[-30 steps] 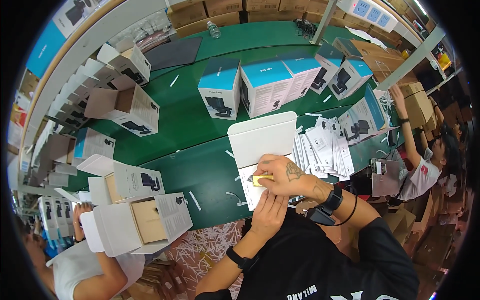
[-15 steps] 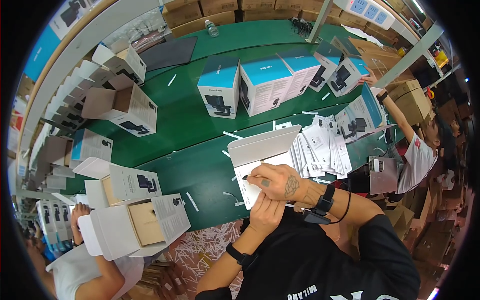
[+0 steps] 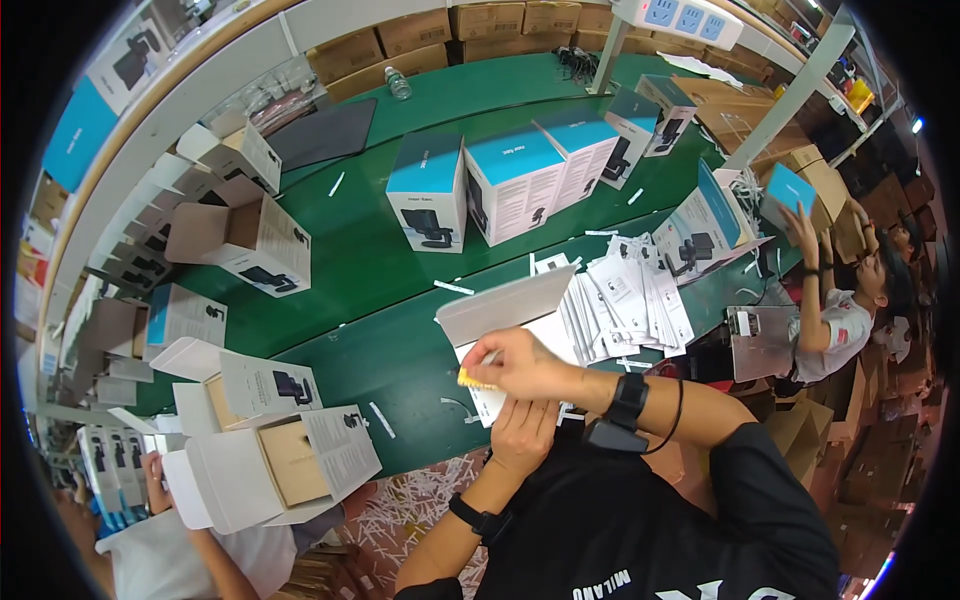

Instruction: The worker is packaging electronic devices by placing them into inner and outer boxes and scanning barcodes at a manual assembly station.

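Note:
In front of me at the near edge of the green table lies an open white carton [image 3: 510,300], its flap raised on the far side. My right hand [image 3: 530,365] is above it, with thumb and fingers pinching a small yellow piece [image 3: 468,379] near the carton's left side. What exactly that piece is cannot be made out. Lower down, my left hand [image 3: 523,437] grips the carton's near side, its fingers bent close together. The right hand and forearm hide much of the carton's inside.
Beside the carton lies a pile of white printed leaflets [image 3: 625,300]. Blue-topped boxes [image 3: 430,195] stand behind it. Two open boxes [image 3: 290,455] are at the left, near a co-worker's arm. At the right, another co-worker holds a blue-topped box [image 3: 788,195]. Paper strips [image 3: 383,421] are scattered about.
My right hand has turned and now shows a yellow piece in its fingers. My left hand stays at the carton. The right co-worker has lifted a blue-topped box off the table.

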A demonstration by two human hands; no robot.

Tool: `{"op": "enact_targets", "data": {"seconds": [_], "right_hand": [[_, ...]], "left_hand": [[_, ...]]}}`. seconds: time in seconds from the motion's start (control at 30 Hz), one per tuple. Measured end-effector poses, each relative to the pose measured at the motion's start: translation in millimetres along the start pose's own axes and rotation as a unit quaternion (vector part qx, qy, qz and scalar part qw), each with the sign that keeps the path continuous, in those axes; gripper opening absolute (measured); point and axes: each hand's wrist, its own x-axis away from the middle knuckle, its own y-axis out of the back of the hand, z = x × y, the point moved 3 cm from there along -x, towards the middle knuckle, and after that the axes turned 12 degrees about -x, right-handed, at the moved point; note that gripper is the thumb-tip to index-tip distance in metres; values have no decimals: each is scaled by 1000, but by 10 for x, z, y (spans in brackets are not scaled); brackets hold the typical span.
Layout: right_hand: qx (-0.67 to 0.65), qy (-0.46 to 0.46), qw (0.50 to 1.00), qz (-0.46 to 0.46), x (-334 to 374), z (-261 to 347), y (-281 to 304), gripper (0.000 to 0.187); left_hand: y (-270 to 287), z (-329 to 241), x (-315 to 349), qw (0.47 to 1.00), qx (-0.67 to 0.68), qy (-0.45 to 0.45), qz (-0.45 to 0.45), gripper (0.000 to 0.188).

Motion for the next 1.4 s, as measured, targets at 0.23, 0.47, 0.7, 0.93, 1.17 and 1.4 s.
{"op": "enact_targets", "data": {"seconds": [0.23, 0.47, 0.7, 0.93, 1.17, 1.4], "right_hand": [[300, 198, 930, -74, 96, 237, 86, 30], [324, 148, 933, -59, -47, 70, -94, 29], [-21, 173, 974, -145, 453, 129, 195, 18], [386, 260, 838, -287, 643, 397, 1518, 34], [259, 302, 906, -143, 258, 1187, 666, 31], [432, 274, 859, 5, 965, 945, 132, 20]], "left_hand": [[36, 12, -60, 1000, 2, -5, -9, 24], [54, 19, -23, 1000, 13, -9, 7, 19], [150, 35, 15, 996, -13, 8, 84, 30], [373, 78, -182, 993, 41, 25, 112, 37], [462, 593, -161, 951, 240, 152, 124, 41], [433, 756, -94, 701, 580, 415, 2, 36]]}}
